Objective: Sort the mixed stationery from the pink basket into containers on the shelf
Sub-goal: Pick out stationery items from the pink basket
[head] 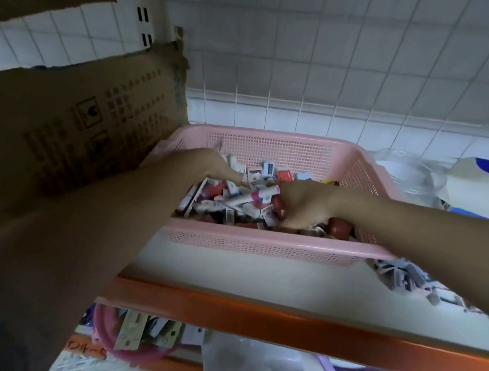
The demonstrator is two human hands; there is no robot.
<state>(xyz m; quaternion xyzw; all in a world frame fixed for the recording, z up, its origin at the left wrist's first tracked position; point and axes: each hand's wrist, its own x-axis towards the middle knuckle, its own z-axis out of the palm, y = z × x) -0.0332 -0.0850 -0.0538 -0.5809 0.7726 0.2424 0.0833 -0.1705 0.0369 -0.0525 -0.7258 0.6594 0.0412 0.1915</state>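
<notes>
In the pink basket (261,242), both hands dig: left hand (209,163), right hand (305,204)

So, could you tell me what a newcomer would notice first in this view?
Probably the pink basket in the middle of the white shelf, heaped with small mixed stationery. Both hands are down in it: the left hand at the far left corner, the right hand digging near the centre.
</notes>
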